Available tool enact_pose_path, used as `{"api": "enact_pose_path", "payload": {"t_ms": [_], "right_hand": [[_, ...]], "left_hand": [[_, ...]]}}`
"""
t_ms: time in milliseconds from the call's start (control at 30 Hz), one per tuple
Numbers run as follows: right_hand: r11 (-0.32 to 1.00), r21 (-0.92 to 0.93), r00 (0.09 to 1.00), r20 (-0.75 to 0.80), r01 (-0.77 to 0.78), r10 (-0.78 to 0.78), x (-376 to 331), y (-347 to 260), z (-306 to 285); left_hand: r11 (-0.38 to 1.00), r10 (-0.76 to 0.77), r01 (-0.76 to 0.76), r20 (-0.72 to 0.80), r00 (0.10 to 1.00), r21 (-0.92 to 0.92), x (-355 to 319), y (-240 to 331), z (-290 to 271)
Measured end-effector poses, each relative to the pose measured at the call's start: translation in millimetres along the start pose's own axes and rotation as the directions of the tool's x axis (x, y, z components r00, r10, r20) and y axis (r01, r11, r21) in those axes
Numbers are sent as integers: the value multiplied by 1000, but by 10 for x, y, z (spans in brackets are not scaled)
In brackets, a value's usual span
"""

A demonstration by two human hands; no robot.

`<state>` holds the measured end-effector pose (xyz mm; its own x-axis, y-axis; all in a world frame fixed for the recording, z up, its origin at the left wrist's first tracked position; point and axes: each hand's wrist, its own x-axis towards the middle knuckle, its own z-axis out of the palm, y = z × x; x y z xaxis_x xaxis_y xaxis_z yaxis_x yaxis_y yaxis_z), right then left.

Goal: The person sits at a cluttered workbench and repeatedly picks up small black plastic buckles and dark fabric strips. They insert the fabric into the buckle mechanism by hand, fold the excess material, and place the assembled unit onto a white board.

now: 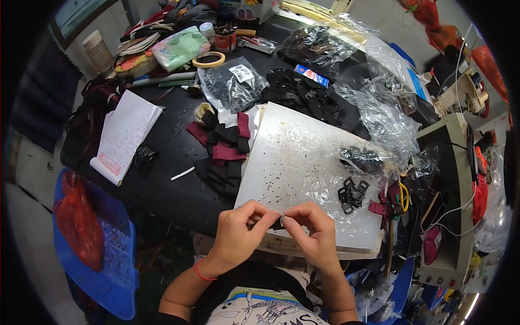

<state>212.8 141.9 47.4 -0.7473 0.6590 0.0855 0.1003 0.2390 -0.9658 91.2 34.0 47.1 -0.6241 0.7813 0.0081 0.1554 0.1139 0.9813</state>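
A: Layout?
B: Black table (179, 195), pale speckled board (303, 162) on its near edge, clear bags of black parts (319, 46) behind, maroon and black strap pieces (225, 149) left of the board.
A: Hands?
B: Left hand (238, 233) and right hand (314, 233) together, fingertips pinching one small black piece (277, 222) over the board's near edge.

A small dark piece (277, 222) was pinched between the fingertips of both hands, above the board's near edge.
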Motion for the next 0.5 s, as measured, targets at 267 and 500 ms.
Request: {"api": "enact_pose_path", "payload": {"t_ms": [267,500], "right_hand": [[928,-298,973,8,224,-232,-36,29,118],[809,-323,863,309,491,-400,52,-58,-50]], "left_hand": [[1000,-23,22,-32,999,-11,-13,-111,10],[993,-105,108,59,993,-48,21,3,-139]]}}
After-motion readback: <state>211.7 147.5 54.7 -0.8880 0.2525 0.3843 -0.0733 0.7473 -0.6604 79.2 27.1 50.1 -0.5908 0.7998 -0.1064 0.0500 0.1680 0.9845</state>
